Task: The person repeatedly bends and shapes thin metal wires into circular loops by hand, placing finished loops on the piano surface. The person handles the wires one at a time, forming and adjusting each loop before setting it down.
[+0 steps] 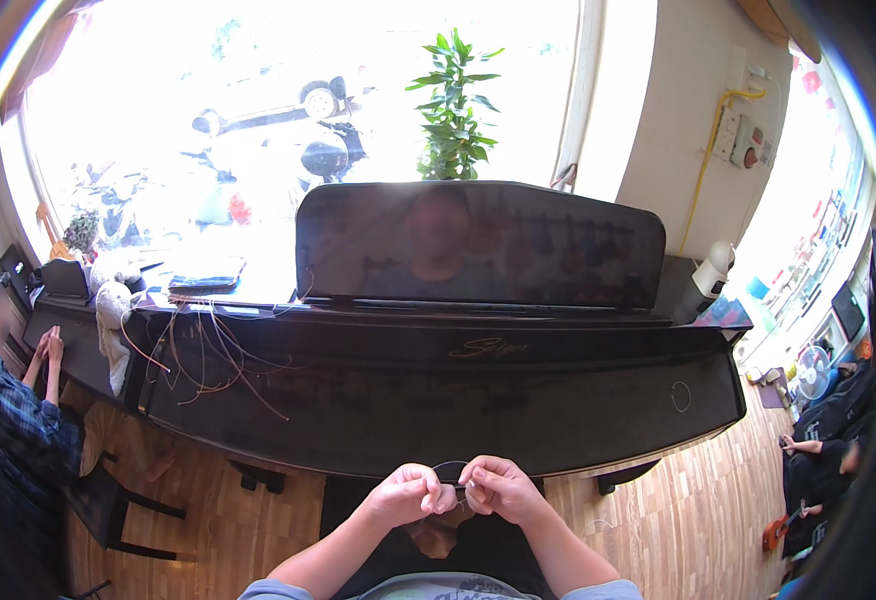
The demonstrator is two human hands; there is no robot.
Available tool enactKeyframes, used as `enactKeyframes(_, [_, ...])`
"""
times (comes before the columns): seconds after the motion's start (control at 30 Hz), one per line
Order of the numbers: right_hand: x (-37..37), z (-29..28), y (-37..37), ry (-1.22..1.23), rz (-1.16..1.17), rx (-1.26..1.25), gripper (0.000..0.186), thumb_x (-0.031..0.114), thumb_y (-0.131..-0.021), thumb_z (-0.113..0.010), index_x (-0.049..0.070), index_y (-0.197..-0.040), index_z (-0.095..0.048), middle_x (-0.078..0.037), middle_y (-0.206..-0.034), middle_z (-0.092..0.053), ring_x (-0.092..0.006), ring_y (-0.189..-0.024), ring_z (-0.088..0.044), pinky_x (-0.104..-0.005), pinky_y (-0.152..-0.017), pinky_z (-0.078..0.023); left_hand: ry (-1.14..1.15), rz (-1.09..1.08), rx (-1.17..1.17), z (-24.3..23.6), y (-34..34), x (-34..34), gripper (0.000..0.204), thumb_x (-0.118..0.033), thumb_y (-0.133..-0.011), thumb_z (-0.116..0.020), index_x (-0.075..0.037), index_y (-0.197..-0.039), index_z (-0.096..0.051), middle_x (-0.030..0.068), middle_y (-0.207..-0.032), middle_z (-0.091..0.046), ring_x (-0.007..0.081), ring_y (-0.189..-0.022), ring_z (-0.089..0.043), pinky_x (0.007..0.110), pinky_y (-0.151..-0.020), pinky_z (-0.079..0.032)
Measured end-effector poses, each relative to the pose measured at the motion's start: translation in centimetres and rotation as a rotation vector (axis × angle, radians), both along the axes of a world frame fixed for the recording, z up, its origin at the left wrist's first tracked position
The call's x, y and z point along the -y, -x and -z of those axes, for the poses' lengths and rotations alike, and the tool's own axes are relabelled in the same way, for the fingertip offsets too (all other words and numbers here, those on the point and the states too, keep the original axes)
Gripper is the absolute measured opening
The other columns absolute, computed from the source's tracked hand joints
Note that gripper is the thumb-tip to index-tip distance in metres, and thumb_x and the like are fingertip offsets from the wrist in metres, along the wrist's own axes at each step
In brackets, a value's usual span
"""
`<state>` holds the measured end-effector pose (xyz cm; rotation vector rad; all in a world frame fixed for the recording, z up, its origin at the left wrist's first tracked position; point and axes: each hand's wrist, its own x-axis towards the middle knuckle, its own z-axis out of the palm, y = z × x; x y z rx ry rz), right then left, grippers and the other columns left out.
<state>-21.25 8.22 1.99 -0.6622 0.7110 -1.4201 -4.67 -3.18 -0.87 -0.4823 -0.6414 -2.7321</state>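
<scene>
Item, thin string (448, 462): one length, held in the air between the two hands, in front of the near edge of the piano. It bows upward in a shallow arc from one set of fingers to the other; a small curl shows just below, between the hands. Its exact ends are too fine to make out.

Item, left hand (410, 494): bare, fingers bent inward, thumb and forefinger together, pinched on the string at the left end of the arc.

Item, right hand (499, 489): bare, fingers curled, thumb and forefinger together, pinched on the string at the right end of the arc. The two hands are near each other, with a narrow gap between the fingertips.

Item, piano (578, 390): black, lid down, beyond the hands; a glossy upright panel (558, 250) at the back.

Item, loose strings (220, 375): several, pale, tangled, spread over the left part of the lid.

Item, string ring (680, 397): one thin loop, lying on the right part of the lid, well apart from the hands.

Item, potted plant (456, 110): green leaves, behind the panel, against a bright window.

Item, seated person (28, 410): far left, checked shirt, hands together.

Item, chair (118, 505): black, left, on a wooden floor (218, 520).
</scene>
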Motion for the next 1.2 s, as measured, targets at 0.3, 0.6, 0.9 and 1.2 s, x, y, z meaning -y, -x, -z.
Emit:
enactKeyframes(0.3, [-0.7, -0.3, -1.2, 0.011, 0.442, -0.44, 0.018, 0.016, -0.1, -0.052, 0.002, -0.1, -0.063, 0.003, -0.062, -0.053, -0.0029, -0.051, -0.046, -0.0179, -0.048, -0.038, 0.296, -0.297, 0.28, 0.8, -0.1, -0.4, 0.039, -0.029, -0.091, -0.065, 0.0, -0.116, -0.056, 0.0034, -0.074, -0.059, 0.0191, -0.091, -0.062, 0.031, -0.086, -0.048])
enactKeyframes(0.6, [-1.6, -1.0, -1.4, 0.045, 0.554, -0.539, 0.016, 0.014, -0.099, -0.054, 0.002, -0.102, -0.065, 0.0, -0.069, -0.058, -0.0044, -0.059, -0.051, -0.0196, -0.054, -0.042, 0.897, -0.413, 0.555, -2.2, 0.0, -1.6, 0.029, -0.01, -0.091, -0.066, 0.001, -0.117, -0.06, 0.0058, -0.1, -0.066, 0.0127, -0.098, -0.061, 0.028, -0.085, -0.051])
enactKeyframes(0.9, [-1.6, -3.2, -1.7, 0.165, 0.379, -1.065, 0.02, 0.013, -0.089, -0.067, 0.002, -0.105, -0.068, -0.006, -0.085, -0.068, -0.0094, -0.07, -0.059, -0.0237, -0.064, -0.048, 0.611, -0.497, 0.625, -2.6, -0.5, -1.6, 0.011, -0.005, -0.09, -0.066, 0.0, -0.101, -0.066, 0.0061, -0.091, -0.07, 0.0079, -0.082, -0.065, 0.02, -0.066, -0.052])
enactKeyframes(1.2, [0.4, -3.8, -0.5, 0.034, 0.503, -0.509, 0.032, -0.001, -0.089, -0.064, 0.003, -0.118, -0.049, -0.002, -0.077, -0.061, -0.0056, -0.066, -0.055, -0.0189, -0.061, -0.046, 0.622, -0.506, 0.76, -5.3, 1.1, -0.6, 0.014, -0.01, -0.089, -0.069, 0.0, -0.098, -0.065, 0.0045, -0.084, -0.069, 0.007, -0.071, -0.064, 0.017, -0.055, -0.047])
